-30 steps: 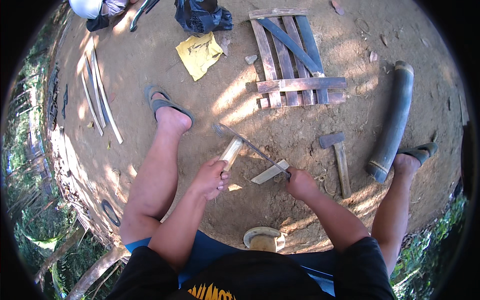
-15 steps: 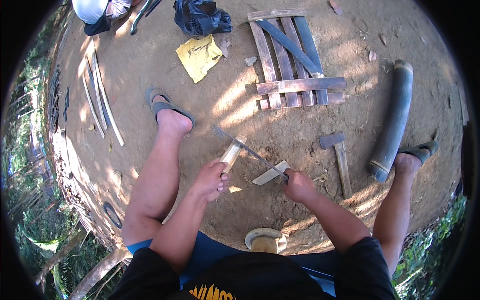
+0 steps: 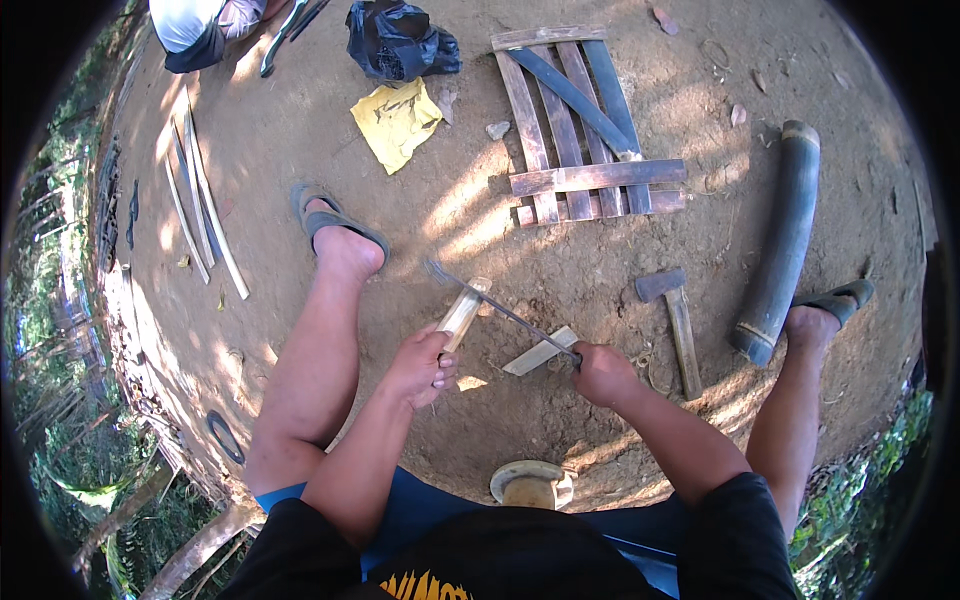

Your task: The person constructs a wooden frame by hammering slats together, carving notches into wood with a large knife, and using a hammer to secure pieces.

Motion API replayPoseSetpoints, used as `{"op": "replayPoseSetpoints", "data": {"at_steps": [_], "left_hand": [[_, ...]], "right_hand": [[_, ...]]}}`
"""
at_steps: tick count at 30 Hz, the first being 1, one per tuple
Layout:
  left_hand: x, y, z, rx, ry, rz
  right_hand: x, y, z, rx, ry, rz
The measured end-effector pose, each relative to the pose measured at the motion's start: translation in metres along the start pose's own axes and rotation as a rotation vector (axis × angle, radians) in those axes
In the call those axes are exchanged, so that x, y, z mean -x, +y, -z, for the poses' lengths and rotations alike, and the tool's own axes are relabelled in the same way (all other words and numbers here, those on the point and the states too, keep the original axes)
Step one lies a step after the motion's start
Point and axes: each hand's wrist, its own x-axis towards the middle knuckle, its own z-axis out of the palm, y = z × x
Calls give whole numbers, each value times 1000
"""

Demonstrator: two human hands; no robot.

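Note:
My left hand (image 3: 420, 370) is closed around the near end of a short piece of split bamboo (image 3: 462, 320), pale on its upper face and pointing away from me. A long, thin-bladed knife (image 3: 515, 318) is gripped in my right hand (image 3: 606, 376). Its blade slants across the bamboo close to the far end, touching it or just over it, and the tip reaches past to the left. Below the blade, a flat pale bamboo offcut (image 3: 541, 351) lies on the dirt. The knife's handle is mostly hidden inside my right fist.
An axe (image 3: 672, 320) lies right of my right hand, with a thick dark bamboo pole (image 3: 780, 240) beyond. Ahead are a slatted bamboo frame (image 3: 590, 178), yellow cloth (image 3: 396, 122) and black plastic bag (image 3: 395, 42). Bamboo strips (image 3: 207, 200) lie left. Another person (image 3: 190, 35) is far left.
The view has tilted slightly. My right hand and the knife have shifted a little to the right; the left hand keeps its hold on the bamboo.

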Motion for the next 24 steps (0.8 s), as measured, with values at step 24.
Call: {"op": "replayPoseSetpoints", "data": {"at_steps": [24], "left_hand": [[-1,0,1,30,15,0]], "right_hand": [[6,-22,25,55,-118,8]]}}
